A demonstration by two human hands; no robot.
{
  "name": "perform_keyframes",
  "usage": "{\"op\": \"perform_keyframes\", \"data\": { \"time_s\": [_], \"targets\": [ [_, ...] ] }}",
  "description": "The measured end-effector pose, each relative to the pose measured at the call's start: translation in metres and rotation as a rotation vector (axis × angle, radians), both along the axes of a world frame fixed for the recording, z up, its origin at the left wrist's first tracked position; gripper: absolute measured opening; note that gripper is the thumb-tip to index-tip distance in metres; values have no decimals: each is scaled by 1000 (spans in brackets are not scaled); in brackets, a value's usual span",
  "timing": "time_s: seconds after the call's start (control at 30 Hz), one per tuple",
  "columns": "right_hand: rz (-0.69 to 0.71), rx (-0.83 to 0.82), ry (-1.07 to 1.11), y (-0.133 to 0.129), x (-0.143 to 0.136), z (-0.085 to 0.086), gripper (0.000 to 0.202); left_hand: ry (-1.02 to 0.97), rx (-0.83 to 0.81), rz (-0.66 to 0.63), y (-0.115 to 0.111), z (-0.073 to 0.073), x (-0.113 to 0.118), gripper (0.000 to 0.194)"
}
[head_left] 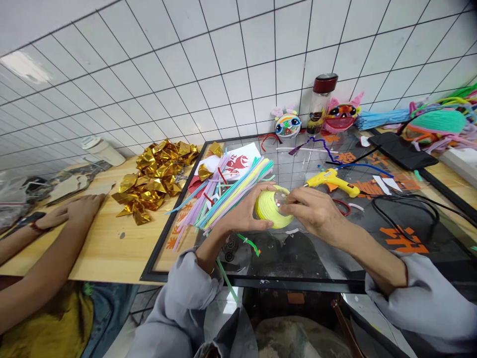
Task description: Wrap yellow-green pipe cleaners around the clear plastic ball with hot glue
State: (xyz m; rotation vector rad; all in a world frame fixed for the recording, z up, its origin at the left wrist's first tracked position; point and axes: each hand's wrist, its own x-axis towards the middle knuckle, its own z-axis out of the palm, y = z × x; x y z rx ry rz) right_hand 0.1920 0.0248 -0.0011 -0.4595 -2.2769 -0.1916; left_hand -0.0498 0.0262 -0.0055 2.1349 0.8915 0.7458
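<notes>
My left hand (248, 209) is wrapped around the side of a round piece (271, 210) wound with rings of fuzzy yellow pipe cleaner, with a clear, shiny surface showing at its middle. The fingers of my right hand (311, 209) pinch together at the right edge of that clear middle; what lies between them is too small to make out. Behind my left wrist lies a bundle of pastel pipe cleaners (238, 191). A yellow glue gun (333, 183) rests on the dark mat beyond my right hand. A short green pipe cleaner (249, 243) lies near my left forearm.
Gold foil pieces (160, 169) are heaped to the left, near another person's arms (70, 233). Along the wall stand two decorated animal faces, one pink (341, 117), and a glass bottle (318, 104). A phone (402, 150) and a looped black cable (406, 199) lie right.
</notes>
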Motion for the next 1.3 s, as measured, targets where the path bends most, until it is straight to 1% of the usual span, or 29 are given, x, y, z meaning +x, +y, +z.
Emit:
{"op": "perform_keyframes", "data": {
  "time_s": [0.27, 0.43, 0.67, 0.83, 1.07, 1.3],
  "targets": [
    [29, -58, 4, -3, -2, 2, 22, -63, -81, 33, -2, -1, 3, 73],
    [24, -54, 12, -5, -3, 4, 23, -99, -81, 62, -6, -1, 6, 64],
    [51, -65, 23, -6, -5, 4, 23, -82, -123, 85, -7, -3, 6, 54],
    [46, -82, -1, -6, -4, 2, 22, -108, -109, 107, -9, -1, 10, 45],
    [64, -90, 10, -8, -5, 4, 24, -166, -86, 146, -14, 0, 17, 46],
    [71, -116, 1, -7, -3, 2, 24, -161, -73, 167, -14, 0, 18, 43]
  ]
}}
